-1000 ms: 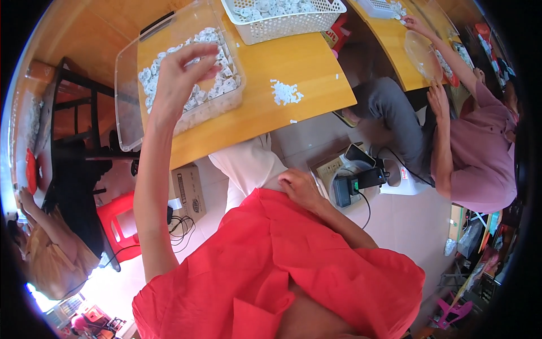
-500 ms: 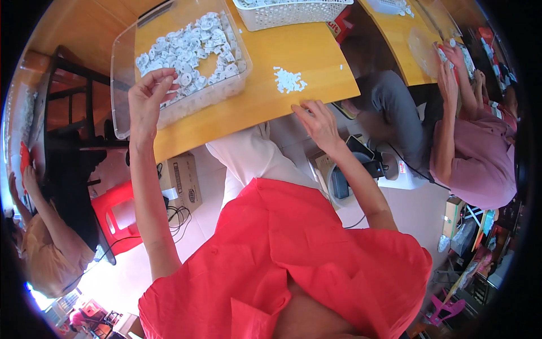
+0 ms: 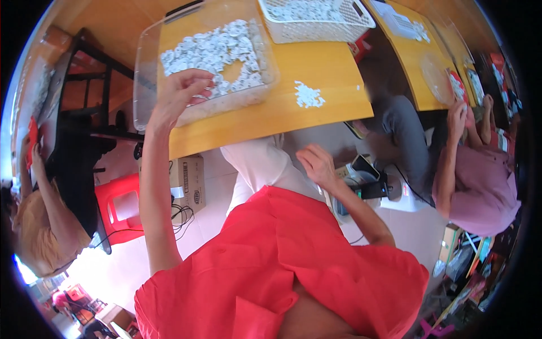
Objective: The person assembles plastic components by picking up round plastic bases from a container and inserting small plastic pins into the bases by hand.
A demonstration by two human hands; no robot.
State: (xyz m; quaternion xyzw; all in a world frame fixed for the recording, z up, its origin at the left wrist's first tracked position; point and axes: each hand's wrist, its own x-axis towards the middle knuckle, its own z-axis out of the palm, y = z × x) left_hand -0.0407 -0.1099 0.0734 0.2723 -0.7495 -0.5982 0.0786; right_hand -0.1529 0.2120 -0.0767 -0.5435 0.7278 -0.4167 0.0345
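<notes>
My left hand (image 3: 183, 97) is over the near left part of a clear plastic bin (image 3: 265, 93). Its thumb and fingers are pinched together; whatever is between them is too small to make out. Heaped in the bin are many small white plastic parts (image 3: 206, 53), some of them round. My right hand (image 3: 317, 165) hangs just off the front edge of the yellow table (image 3: 333, 110), over my lap, with its fingers curled in. I cannot see whether it holds anything. A small pile of tiny white pieces (image 3: 309, 95) lies on the table beyond it.
A white perforated basket (image 3: 316, 31) full of white parts stands at the back. To the right, a person in a pink shirt (image 3: 474, 186) works at another table. Another person (image 3: 51, 226) sits at left. A red stool (image 3: 118, 209) and cardboard box (image 3: 189, 183) are below.
My right hand has drawn back from the table edge toward my lap, its fingers curling. My left hand stays pinched at the bin. The whole view has shifted slightly.
</notes>
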